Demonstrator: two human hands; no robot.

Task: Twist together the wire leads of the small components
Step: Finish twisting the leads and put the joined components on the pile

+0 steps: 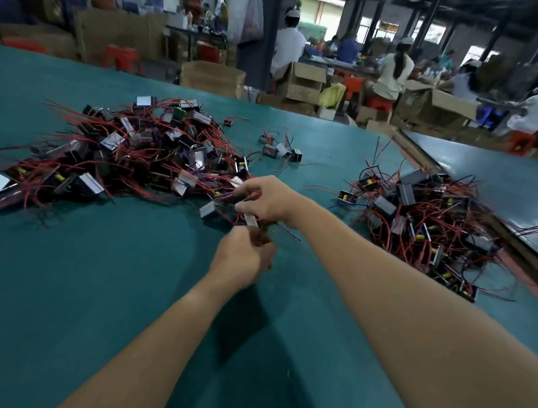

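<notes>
The bare left arm (151, 343) is reaching forward from the bottom. The left hand (242, 259) is curling its fingers round a blurry bunch of thin red wire leads (261, 237). The bare right arm (401, 309) is stretching in from the right side, and the right hand (268, 198) is bending at the wrist and pinching a small silver-grey box-shaped part (251, 219), just past the left hand, with both backs facing up.

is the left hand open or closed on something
Closed: the left hand pinches the blurred wire leads; the right hand grips the small component.
</notes>
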